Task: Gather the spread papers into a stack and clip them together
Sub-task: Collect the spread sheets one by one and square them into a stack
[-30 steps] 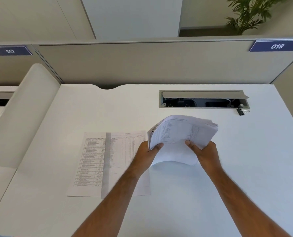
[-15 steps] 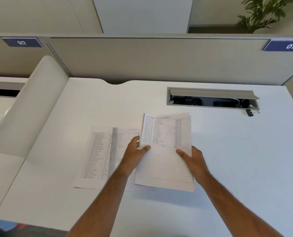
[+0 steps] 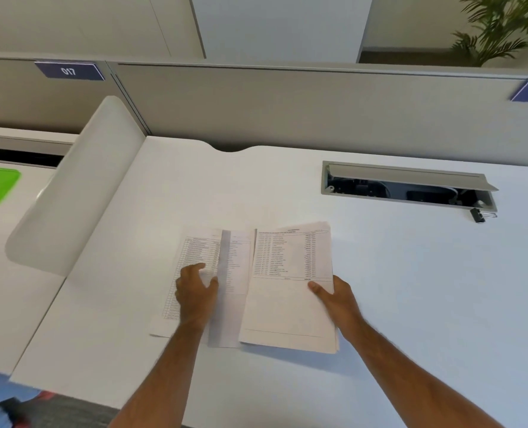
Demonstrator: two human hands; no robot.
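Gathered stack (image 3: 290, 288): lay flat on the white desk (image 3: 411, 288), its left edge overlapping the loose sheets.
Loose sheets (image 3: 201, 251): two lay spread just left of the stack, one partly over the other, not yet gathered.
Right hand (image 3: 338, 299): gripped the stack's right edge, thumb on top, fingers hidden beneath.
Left hand (image 3: 196, 293): rested on the leftmost sheet, fingers loosely bent, thumb apart; whether it had pinched paper could not be told.
Binder clip (image 3: 478, 215): sat well apart, far right, just beside the open cable tray (image 3: 407, 188).
Step in hand, as judged: collecting the remaining sheets onto the stack.
Doing it well: sliding both sheets together toward the stack seemed wise, with the right hand pinning the stack so it would not fan, then squaring the edges before fetching the clip.
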